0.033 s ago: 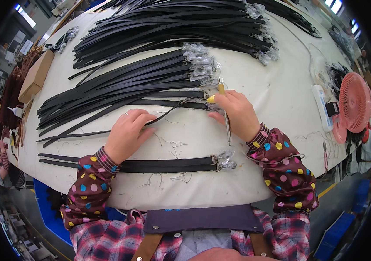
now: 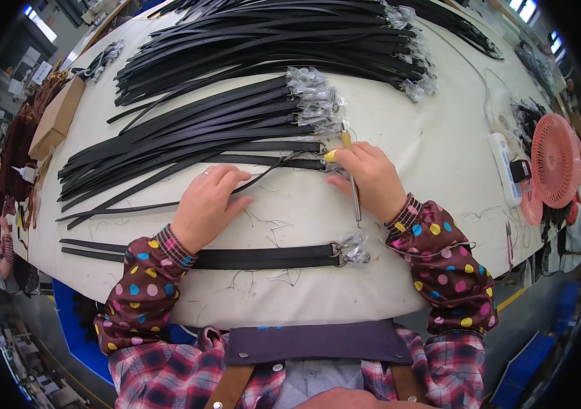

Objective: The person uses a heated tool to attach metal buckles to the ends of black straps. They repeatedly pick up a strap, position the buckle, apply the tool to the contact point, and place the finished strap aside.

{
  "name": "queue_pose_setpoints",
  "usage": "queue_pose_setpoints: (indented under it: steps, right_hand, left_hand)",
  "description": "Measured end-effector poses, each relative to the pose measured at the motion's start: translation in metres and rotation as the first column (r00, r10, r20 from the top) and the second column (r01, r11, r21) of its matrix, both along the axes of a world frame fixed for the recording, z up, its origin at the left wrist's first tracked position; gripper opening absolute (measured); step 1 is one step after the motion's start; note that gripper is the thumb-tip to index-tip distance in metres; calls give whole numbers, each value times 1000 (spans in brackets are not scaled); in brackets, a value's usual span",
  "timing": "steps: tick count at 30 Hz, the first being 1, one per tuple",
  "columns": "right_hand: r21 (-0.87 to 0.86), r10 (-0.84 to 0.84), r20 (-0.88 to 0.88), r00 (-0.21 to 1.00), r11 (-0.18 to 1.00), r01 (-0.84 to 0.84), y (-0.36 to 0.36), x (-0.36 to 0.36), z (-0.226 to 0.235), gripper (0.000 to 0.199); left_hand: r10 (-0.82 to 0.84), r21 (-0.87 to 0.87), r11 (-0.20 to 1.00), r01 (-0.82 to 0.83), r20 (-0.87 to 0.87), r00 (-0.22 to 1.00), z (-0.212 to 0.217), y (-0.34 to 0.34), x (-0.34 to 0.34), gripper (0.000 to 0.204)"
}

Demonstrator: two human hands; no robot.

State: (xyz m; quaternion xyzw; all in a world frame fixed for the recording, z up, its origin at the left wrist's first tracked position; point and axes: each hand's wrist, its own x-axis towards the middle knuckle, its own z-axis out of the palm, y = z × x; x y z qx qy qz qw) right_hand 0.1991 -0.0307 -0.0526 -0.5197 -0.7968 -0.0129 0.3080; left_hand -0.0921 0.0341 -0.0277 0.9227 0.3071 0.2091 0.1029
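My left hand lies over a thin black belt, its thumb and fingers apart with the belt running beneath. That belt leads up toward the buckle ends near my right hand. My right hand is closed round a slim pen-like tool with a brass-coloured section and a metal shaft. Yellow wrapping covers a fingertip of this hand. Just left of it are belt buckles, partly hidden by clear plastic. Below my hands, a pair of black belts lies flat, their buckles in plastic wrap.
A fanned row of black belts lies beyond my hands, with a larger pile behind it. To the right stand a pink fan and a white power strip. A cardboard box sits at left. Loose threads litter the white tabletop.
My left hand has shifted slightly right and up along the belt. My right hand with the tool stays nearly still.
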Motion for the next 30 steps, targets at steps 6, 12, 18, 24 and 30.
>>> queue_pose_setpoints:
  steps: [6,12,18,24,30]
  right_hand:
    - [53,15,-27,1000,998,-13,6,1,-7,30]
    - [91,-7,-80,997,996,14,21,10,-21,29]
    - [-1,-54,-165,985,999,54,2,8,-4,30]
    - [-164,48,-226,973,983,-86,-48,-17,11,32]
    - [-171,88,-103,991,980,-105,-39,0,0,29]
  left_hand:
    - [6,11,1000,-7,42,999,-26,25,47,22]
    - [-137,46,990,130,198,971,-19,-7,35,20]
    - [-210,264,939,219,-63,976,-19,-35,43,31]
    - [-160,-221,960,171,66,985,-23,-39,48,21]
    - [-105,-490,861,135,87,991,-16,-24,66,29]
